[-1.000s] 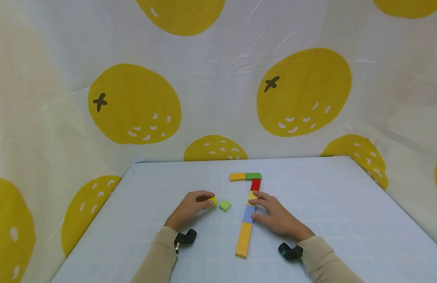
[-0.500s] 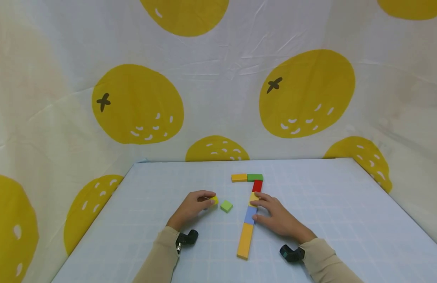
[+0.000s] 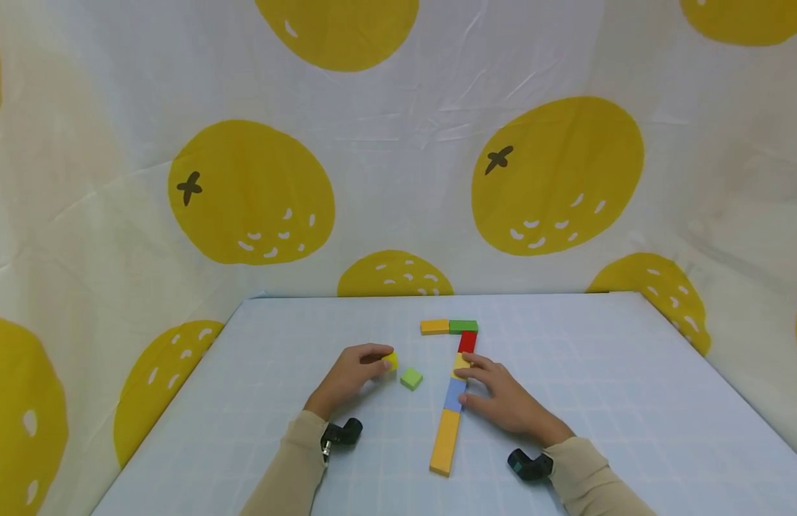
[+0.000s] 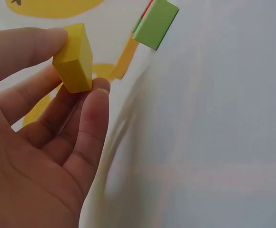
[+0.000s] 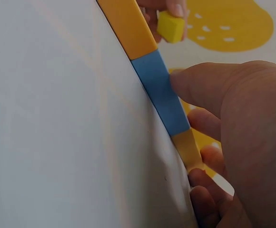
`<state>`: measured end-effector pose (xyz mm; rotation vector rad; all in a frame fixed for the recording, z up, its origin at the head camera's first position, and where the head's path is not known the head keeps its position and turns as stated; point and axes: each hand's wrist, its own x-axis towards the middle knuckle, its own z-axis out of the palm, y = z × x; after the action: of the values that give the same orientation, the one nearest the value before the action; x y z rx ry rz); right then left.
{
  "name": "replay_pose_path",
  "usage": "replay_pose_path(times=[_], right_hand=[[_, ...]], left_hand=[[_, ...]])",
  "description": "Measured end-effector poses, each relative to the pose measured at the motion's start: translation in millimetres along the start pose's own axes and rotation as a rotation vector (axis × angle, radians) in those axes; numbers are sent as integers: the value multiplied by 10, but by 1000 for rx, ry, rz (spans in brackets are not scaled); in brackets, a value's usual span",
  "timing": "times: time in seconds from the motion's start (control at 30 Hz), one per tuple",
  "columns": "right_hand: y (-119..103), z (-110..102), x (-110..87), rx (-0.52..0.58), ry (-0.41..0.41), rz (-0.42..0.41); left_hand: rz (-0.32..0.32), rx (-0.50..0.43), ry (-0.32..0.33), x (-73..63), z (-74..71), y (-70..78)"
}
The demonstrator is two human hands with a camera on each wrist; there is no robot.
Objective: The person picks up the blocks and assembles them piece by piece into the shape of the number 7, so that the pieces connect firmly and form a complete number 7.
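Note:
My left hand (image 3: pixel 350 376) pinches a small yellow block (image 4: pixel 76 59) between thumb and fingers, held up off the table. Just to its right, a light green block (image 3: pixel 411 378) lies by itself. My right hand (image 3: pixel 508 398) rests along a line of blocks, its thumb at the side of the blue block (image 5: pixel 162 90). Its forward fingers touch the pale yellow block (image 3: pixel 461 364), partly covering it. Beyond those fingers lies a red block (image 3: pixel 467 341); at the near end is a long orange block (image 3: pixel 445 443).
At the far end, a green block (image 3: pixel 464 327) and a short orange block (image 3: pixel 434 327) extend the line leftward. The table (image 3: pixel 631 387) has a pale checked cover. Behind it hangs a white curtain (image 3: pixel 398 179) printed with yellow fruit.
The yellow block in my left hand has tipped and risen slightly, showing more of its face. My right hand stays on the line of blocks. The head view has shifted a little.

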<state>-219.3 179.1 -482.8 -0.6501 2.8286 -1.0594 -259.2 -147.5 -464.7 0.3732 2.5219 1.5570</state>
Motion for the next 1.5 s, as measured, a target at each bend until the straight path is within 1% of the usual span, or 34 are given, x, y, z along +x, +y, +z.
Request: replay_pose_path(times=[0.13,0.23,0.37,0.47,0.67,0.8,1.03,1.23,1.33,1.5], right_hand=[[-3,4,-1,0,5,7],[-2,5,5,-1,3,9],[-4,9,7,5,4,5],[1,19,3,5,8,-5],[6,35,-11,1,14,-1],[0,35,-16,8,14,10],[-16,28,-15,9,12,28],[-19,27,-7,9,13,37],[-24,23,-9,8,10,46],[-46,8,-4,-3,14,37]], left_hand=[[-28,-1,-8,48,16,10],[-30,12,-12,108,37,10],[-12,63,-10,200,47,13],[-15,106,-13,257,46,23],[-32,146,-27,305,52,66],[-22,137,-37,327,59,77],[4,95,-44,418,73,38],[5,65,-44,490,100,74],[9,64,-42,521,111,89],[11,66,-29,564,116,107]])
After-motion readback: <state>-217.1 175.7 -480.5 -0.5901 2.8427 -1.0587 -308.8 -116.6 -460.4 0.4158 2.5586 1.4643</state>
